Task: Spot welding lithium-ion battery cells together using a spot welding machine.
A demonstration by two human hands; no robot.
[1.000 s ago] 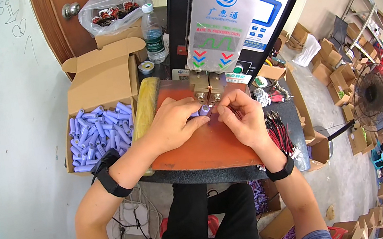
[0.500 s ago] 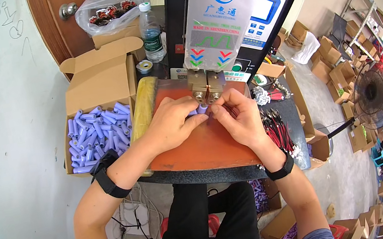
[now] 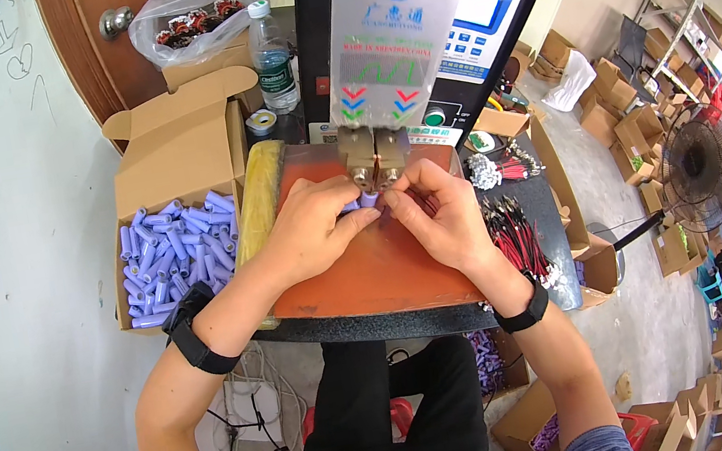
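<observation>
Pinching purple cell (image 3: pixel 367 198), left hand (image 3: pixel 309 231), right hand (image 3: pixel 442 215), under welder head (image 3: pixel 375 157), orange mat (image 3: pixel 378 270) bare toward near edge

Purple cells (image 3: pixel 171 257); orange mat (image 3: pixel 377 266); black wristbands (image 3: pixel 192 330).

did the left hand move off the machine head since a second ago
No. The left hand stays just below the machine's metal head, pinching the purple cell there with the right hand.

Bright even daylight, soft shadows, sharp centre (fisheye-bent, black-vignetted edges)
</observation>
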